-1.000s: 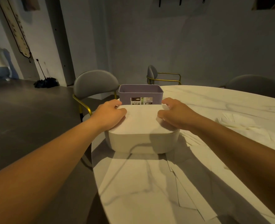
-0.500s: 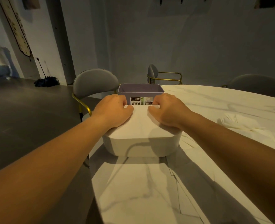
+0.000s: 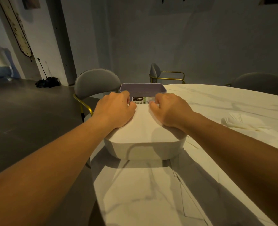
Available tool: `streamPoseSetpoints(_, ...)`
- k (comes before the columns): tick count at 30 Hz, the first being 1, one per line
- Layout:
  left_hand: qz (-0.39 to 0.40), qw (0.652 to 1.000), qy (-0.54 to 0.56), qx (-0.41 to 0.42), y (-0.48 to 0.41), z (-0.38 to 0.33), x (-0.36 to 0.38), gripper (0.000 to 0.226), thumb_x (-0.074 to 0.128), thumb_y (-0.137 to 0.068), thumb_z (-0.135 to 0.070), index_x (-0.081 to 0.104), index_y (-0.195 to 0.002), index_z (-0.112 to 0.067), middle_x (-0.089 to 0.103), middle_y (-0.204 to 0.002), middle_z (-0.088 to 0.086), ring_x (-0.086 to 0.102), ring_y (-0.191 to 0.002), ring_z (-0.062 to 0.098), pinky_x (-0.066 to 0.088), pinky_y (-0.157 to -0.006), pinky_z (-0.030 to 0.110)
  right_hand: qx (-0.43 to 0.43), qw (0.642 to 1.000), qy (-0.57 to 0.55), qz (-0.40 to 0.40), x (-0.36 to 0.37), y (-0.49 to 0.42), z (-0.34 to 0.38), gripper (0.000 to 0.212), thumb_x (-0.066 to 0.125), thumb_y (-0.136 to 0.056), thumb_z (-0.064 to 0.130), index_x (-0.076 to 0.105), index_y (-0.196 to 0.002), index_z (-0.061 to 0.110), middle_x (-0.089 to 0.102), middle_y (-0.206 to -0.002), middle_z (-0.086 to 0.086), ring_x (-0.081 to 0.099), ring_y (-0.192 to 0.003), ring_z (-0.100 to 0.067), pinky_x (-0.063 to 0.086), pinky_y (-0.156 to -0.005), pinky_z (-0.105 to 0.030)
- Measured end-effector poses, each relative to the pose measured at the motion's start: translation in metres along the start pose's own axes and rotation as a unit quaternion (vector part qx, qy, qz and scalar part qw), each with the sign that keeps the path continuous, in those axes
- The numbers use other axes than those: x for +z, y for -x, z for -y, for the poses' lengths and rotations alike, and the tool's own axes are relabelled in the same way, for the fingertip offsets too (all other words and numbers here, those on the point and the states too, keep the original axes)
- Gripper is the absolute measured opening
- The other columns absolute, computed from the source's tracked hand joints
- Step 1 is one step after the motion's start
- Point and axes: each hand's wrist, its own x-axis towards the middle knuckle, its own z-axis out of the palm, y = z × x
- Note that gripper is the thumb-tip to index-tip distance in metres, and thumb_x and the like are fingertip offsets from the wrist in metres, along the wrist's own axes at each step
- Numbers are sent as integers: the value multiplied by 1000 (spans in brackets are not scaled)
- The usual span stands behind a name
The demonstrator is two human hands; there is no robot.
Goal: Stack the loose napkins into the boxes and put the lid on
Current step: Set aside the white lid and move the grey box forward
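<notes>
A white box (image 3: 144, 150) stands near the table's left edge, filled to the rim with a flat stack of white napkins (image 3: 143, 126). My left hand (image 3: 113, 110) and my right hand (image 3: 169, 110) lie on the far part of that stack, close together. Their fingers curl down over the far edge of the napkins and the fingertips are hidden. Right behind them stands an open purple box (image 3: 143, 88) with a label on its near wall. No lid is in view.
Loose white napkins (image 3: 239, 121) lie in a heap at the right, and more flat sheets (image 3: 192, 193) lie beside the white box. The marble table (image 3: 216, 98) ends just left of the boxes. Grey chairs (image 3: 95, 82) stand around it.
Both hands slid from the sides of the napkin stack toward its far edge and drew closer together. Their fingers now curl over that edge.
</notes>
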Motion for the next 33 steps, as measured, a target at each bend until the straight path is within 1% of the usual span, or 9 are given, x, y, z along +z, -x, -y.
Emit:
streamPoseSetpoints(3, 11, 1000, -5, 5, -2, 1, 2, 17, 40, -99, -38, 47, -104, -22, 59, -96, 1, 57, -81, 17, 52, -75, 34, -7, 1000, 6, 7, 2, 0, -1, 35, 36, -100, 43, 52, -118, 18, 61, -111, -3, 49, -86, -14, 40, -72, -27)
streamPoseSetpoints(8, 5, 1000, 9, -1, -4, 4, 9, 27, 40, -100, -37, 58, -100, -18, 62, -87, 2, 56, -73, 14, 54, -75, 35, -10, 1000, -12, 5, 4, -2, -3, 34, 38, -100, 41, 54, -116, 16, 59, -112, -4, 48, -87, -15, 40, -74, -26)
streamPoseSetpoints(12, 21, 999, 28, 3, -4, 6, 12, 28, 40, -100, -35, 60, -96, -17, 62, -83, 2, 57, -71, 14, 53, -72, 33, -13, 1000, -19, -2, 6, -2, -3, 32, 39, -100, 38, 55, -113, 14, 56, -110, -4, 46, -88, -14, 37, -75, -25)
streamPoseSetpoints(16, 17, 999, 31, 25, -4, 7, 13, 24, 37, -101, -31, 55, -92, -19, 58, -81, 0, 50, -67, 8, 46, -67, 27, -8, 1000, -26, -7, 7, -2, -3, 33, 38, -99, 39, 55, -116, 15, 59, -112, -4, 48, -88, -15, 39, -75, -25)
streamPoseSetpoints(23, 33, 999, 36, 24, -4, 6, 13, 31, 37, -101, -37, 57, -91, -16, 61, -85, 3, 54, -73, 12, 50, -72, 31, -12, 1000, -22, -4, 7, -1, -2, 36, 37, -100, 39, 55, -121, 15, 57, -117, -5, 46, -90, -14, 39, -78, -23)
streamPoseSetpoints(25, 34, 999, 26, 22, -5, 6, 13, 38, 35, -101, -40, 62, -94, -14, 62, -88, 6, 57, -80, 17, 51, -77, 36, -12, 1000, -25, 2, 6, -1, -2, 37, 37, -100, 39, 54, -122, 15, 57, -118, -5, 46, -90, -14, 41, -79, -23)
streamPoseSetpoints(28, 46, 999, 2, 25, -6, 7, 14, 43, 31, -102, -40, 64, -107, -14, 57, -104, 6, 51, -95, 19, 46, -89, 40, -12, 999, -38, 12, 7, 0, -2, 34, 37, -100, 38, 54, -120, 16, 57, -118, -5, 48, -91, -15, 45, -83, -27)
streamPoseSetpoints(31, 63, 997, 31, 19, -5, 6, 13, 28, 34, -102, -34, 56, -99, -17, 58, -99, 4, 50, -83, 12, 44, -76, 29, -9, 998, -48, 27, 7, 0, -1, 25, 37, -100, 37, 50, -111, 18, 56, -114, -5, 49, -89, -15, 42, -76, -26)
streamPoseSetpoints(33, 57, 997, 45, 23, -4, 6, 13, 17, 36, -102, -31, 48, -100, -19, 58, -98, 2, 52, -80, 12, 46, -71, 29, -12, 998, -53, 36, 7, 0, -2, 20, 37, -101, 36, 46, -106, 19, 56, -114, -5, 49, -88, -15, 39, -74, -25)
